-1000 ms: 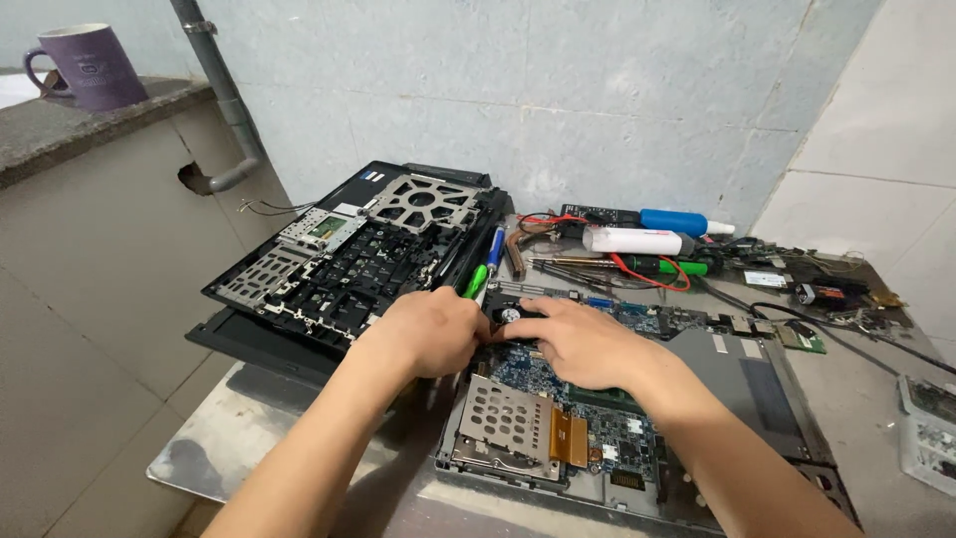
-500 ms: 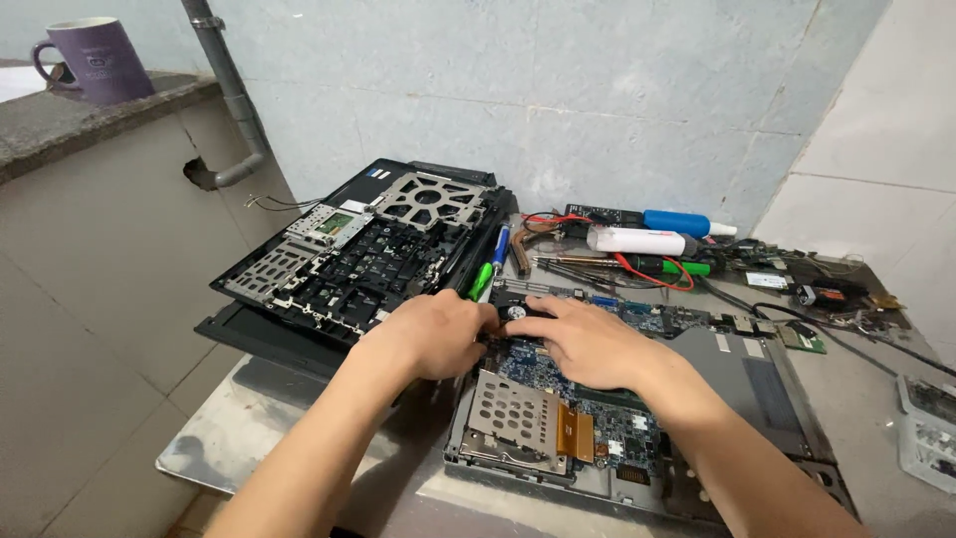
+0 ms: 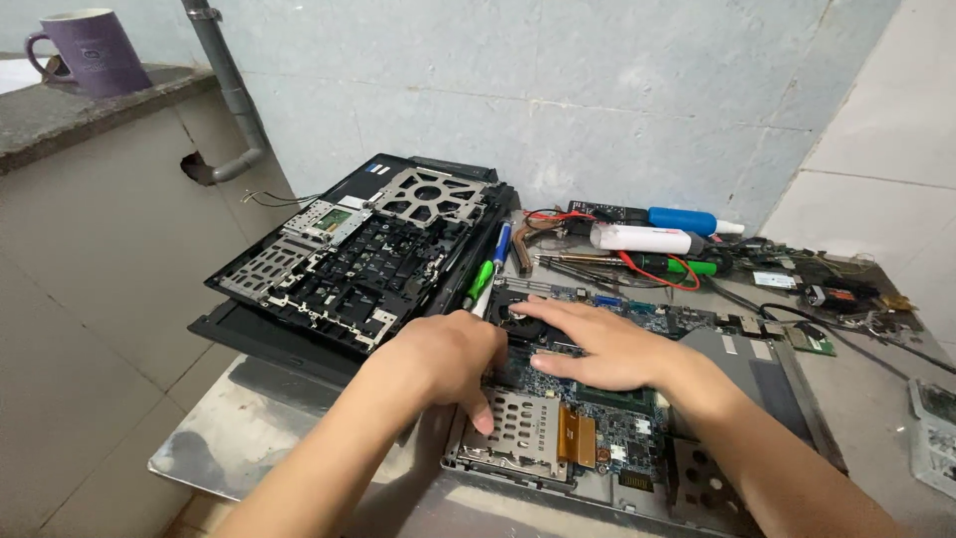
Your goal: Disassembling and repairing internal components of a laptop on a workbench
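Both hands, left hand (image 3: 443,359) curled and right hand (image 3: 597,344) flat, press the laptop motherboard (image 3: 637,418) (white tube (image 3: 642,239) behind).

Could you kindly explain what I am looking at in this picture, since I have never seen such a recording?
There is no machine here: a camera worn on a person's head looks down at their two bare hands. Both rest on an opened laptop base with a blue-green circuit board on a metal worktop. The left hand curls at the board's edge; the right hand lies flat beside a small black fan. Neither visibly holds anything. Further left lies a black laptop frame; behind are a white tube and a green-handled screwdriver. A purple mug stands on the ledge.
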